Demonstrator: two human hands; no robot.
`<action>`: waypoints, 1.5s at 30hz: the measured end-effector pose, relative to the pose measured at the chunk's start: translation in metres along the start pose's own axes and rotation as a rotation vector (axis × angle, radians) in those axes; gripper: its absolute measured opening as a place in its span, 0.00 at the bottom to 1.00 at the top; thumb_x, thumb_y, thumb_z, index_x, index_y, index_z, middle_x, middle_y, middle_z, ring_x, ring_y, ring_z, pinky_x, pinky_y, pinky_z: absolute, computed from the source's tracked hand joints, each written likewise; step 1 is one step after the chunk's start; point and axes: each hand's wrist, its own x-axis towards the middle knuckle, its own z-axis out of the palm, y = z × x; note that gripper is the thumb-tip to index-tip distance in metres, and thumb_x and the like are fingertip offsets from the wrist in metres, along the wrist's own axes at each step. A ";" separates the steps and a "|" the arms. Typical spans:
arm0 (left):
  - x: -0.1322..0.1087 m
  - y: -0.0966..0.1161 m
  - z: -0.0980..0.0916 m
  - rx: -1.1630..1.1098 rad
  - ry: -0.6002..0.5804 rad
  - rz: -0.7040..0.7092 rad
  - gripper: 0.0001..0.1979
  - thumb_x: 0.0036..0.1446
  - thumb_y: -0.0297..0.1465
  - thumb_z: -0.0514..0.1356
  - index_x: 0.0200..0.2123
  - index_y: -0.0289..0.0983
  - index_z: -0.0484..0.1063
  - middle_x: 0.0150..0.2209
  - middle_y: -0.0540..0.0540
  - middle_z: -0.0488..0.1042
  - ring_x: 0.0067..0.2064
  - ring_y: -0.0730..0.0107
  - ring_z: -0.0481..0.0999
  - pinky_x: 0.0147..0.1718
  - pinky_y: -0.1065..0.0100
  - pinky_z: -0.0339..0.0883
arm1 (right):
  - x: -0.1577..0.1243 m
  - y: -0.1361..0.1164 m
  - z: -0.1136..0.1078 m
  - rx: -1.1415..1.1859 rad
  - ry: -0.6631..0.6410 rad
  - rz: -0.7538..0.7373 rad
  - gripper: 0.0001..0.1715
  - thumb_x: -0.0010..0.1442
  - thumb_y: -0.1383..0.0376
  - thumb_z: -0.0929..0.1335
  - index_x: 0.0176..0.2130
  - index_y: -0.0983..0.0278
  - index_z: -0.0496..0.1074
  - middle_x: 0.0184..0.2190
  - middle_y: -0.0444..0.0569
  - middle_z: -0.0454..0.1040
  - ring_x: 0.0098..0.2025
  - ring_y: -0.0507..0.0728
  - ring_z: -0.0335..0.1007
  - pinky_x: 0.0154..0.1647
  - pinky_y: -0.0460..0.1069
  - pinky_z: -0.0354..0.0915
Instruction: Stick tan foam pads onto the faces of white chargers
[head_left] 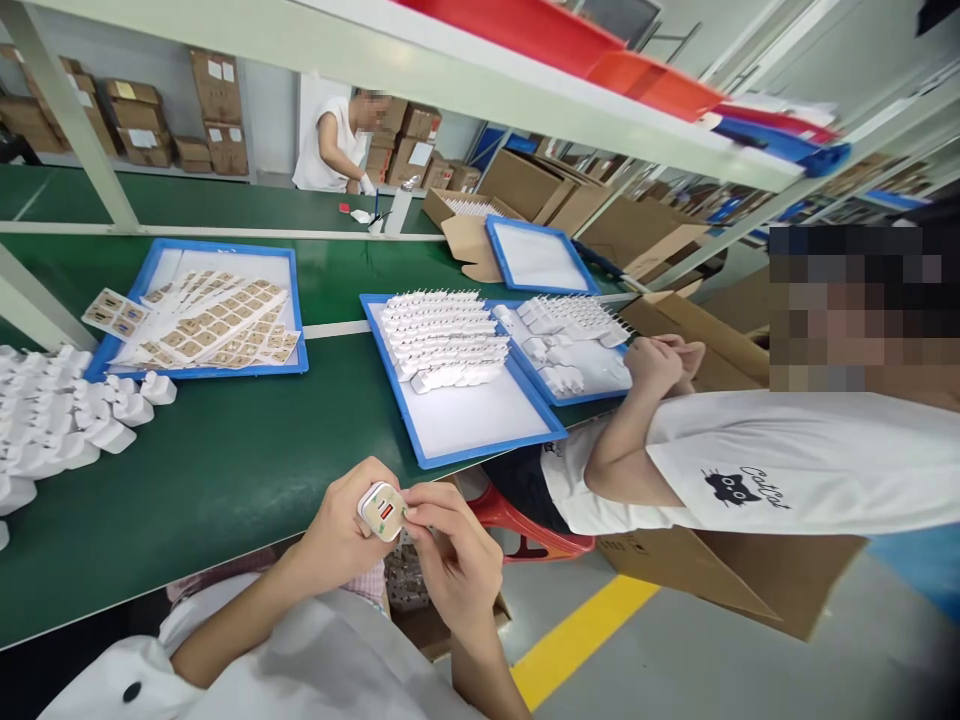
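Observation:
A white USB charger (382, 513) sits in my left hand (341, 530), whose fingers are wrapped round its body. Its end face is turned up toward me, with a red-orange port slot and a smaller slot. A tan sticker (377, 497) with green marks covers that face. My right hand (454, 550) is closed in a pinch at the right edge of the face, thumb and forefinger on the sticker's rim. Both hands are above the near edge of the green table (247, 450). My right fingertips partly hide the sticker's corner.
At left, a blue-edged tray (302, 345) holds tan sticker sheets (217, 315), beside rows of white chargers (67, 420). Blue-edged trays (480, 420) with more white chargers stand ahead. A co-worker (720, 460) sits close on the right; another person (330, 145) works beyond the shelf frame.

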 end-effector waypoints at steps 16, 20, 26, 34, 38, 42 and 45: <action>0.000 0.013 -0.010 0.022 -0.040 0.019 0.09 0.56 0.25 0.64 0.35 0.40 0.65 0.33 0.53 0.67 0.30 0.76 0.64 0.29 0.72 0.59 | -0.005 0.001 0.004 0.098 0.001 0.096 0.10 0.64 0.73 0.70 0.41 0.58 0.73 0.39 0.48 0.79 0.39 0.56 0.77 0.38 0.51 0.74; -0.002 0.008 -0.010 -0.130 -0.087 -0.030 0.18 0.53 0.22 0.65 0.43 0.42 0.62 0.41 0.51 0.66 0.37 0.74 0.68 0.35 0.72 0.62 | -0.006 0.004 0.004 0.101 0.021 0.055 0.08 0.64 0.71 0.71 0.41 0.58 0.73 0.39 0.49 0.79 0.39 0.56 0.77 0.37 0.52 0.74; -0.002 0.003 -0.015 -0.377 -0.159 -0.123 0.30 0.51 0.26 0.72 0.43 0.46 0.51 0.46 0.51 0.62 0.36 0.79 0.66 0.29 0.77 0.59 | -0.003 -0.002 0.006 0.008 0.001 -0.107 0.13 0.64 0.73 0.71 0.48 0.60 0.74 0.36 0.50 0.78 0.36 0.56 0.75 0.31 0.51 0.72; 0.002 0.007 -0.017 -0.471 -0.326 -0.290 0.31 0.48 0.28 0.71 0.40 0.45 0.49 0.41 0.53 0.63 0.33 0.79 0.65 0.28 0.75 0.58 | 0.004 -0.012 0.005 0.015 -0.018 -0.122 0.09 0.65 0.74 0.69 0.42 0.61 0.73 0.29 0.45 0.75 0.31 0.53 0.70 0.27 0.50 0.69; 0.002 0.008 -0.018 -0.417 -0.332 -0.309 0.30 0.47 0.27 0.69 0.40 0.44 0.48 0.41 0.53 0.62 0.32 0.80 0.64 0.26 0.76 0.57 | 0.000 -0.013 0.004 0.022 -0.043 -0.072 0.12 0.64 0.73 0.70 0.44 0.58 0.73 0.30 0.45 0.74 0.31 0.54 0.71 0.27 0.50 0.68; 0.002 0.007 -0.020 -0.367 -0.352 -0.330 0.29 0.47 0.26 0.68 0.39 0.44 0.48 0.39 0.53 0.61 0.31 0.80 0.63 0.26 0.75 0.56 | -0.002 -0.013 0.002 0.013 -0.082 -0.042 0.16 0.62 0.75 0.71 0.47 0.57 0.74 0.31 0.45 0.75 0.31 0.55 0.71 0.28 0.51 0.69; 0.001 0.007 -0.018 -0.323 -0.331 -0.335 0.29 0.48 0.27 0.69 0.40 0.44 0.48 0.38 0.54 0.59 0.30 0.81 0.62 0.25 0.75 0.54 | -0.002 -0.012 0.002 0.034 -0.080 -0.030 0.16 0.62 0.75 0.71 0.45 0.57 0.74 0.30 0.45 0.75 0.31 0.55 0.72 0.28 0.51 0.69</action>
